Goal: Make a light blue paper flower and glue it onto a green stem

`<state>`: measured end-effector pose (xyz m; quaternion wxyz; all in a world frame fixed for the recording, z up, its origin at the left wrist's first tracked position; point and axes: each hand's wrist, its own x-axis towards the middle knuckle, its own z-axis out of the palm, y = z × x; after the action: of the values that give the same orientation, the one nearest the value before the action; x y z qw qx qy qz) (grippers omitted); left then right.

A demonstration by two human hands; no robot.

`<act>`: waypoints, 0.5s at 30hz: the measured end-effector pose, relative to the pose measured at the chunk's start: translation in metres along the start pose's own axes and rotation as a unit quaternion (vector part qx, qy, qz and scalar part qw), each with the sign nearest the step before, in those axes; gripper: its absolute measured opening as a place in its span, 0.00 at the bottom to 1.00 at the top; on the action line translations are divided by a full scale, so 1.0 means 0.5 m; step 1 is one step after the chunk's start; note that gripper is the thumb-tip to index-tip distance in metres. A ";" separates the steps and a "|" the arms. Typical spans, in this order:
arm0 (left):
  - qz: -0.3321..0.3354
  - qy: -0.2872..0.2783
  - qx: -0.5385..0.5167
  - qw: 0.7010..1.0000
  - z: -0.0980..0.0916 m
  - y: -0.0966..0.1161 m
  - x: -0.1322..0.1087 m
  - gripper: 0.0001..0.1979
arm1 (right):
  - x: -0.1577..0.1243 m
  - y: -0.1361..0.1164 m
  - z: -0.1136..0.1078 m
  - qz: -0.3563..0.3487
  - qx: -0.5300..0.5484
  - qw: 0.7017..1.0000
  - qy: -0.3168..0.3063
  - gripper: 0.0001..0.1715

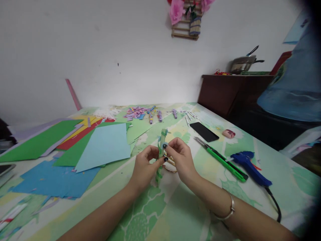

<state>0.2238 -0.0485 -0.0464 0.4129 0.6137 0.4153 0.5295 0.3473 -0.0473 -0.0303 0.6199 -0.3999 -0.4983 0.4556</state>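
Note:
A slim green paper piece [163, 136] with small strips sticking out of it stands roughly upright in front of me. My left hand [145, 165] pinches it from the left, thumb across its middle. On the right, my right hand [182, 160] has thumb and forefinger closed on the same piece a little higher. Part of the piece is hidden behind my fingers. Just behind the fingers, a gold-coloured ring-shaped object [171, 170] is partly covered by my right hand.
Coloured paper sheets [105, 144] spread over the left side. Cut strips [136, 113] and purple wrapped rolls [159, 116] lie at the back. To the right are a black phone [204, 131], a green utility knife [225, 163] with its blade out, and a corded blue glue gun [250, 167].

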 end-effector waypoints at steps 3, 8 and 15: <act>0.003 0.002 0.001 1.000 0.001 -0.002 -0.002 0.08 | -0.002 0.001 0.001 0.001 -0.002 1.000 0.000 0.11; -0.010 0.003 -0.019 1.000 0.007 -0.001 -0.004 0.10 | -0.006 0.005 0.001 0.019 -0.004 1.000 0.001 0.11; -0.050 0.002 -0.060 0.997 0.009 0.003 -0.005 0.12 | -0.012 0.001 0.006 0.062 0.021 0.998 0.003 0.12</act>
<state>0.2279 -0.0517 -0.0460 0.4743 0.5654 0.4138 0.5331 0.3437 -0.0528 -0.0318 0.6002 -0.4179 -0.4610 0.5027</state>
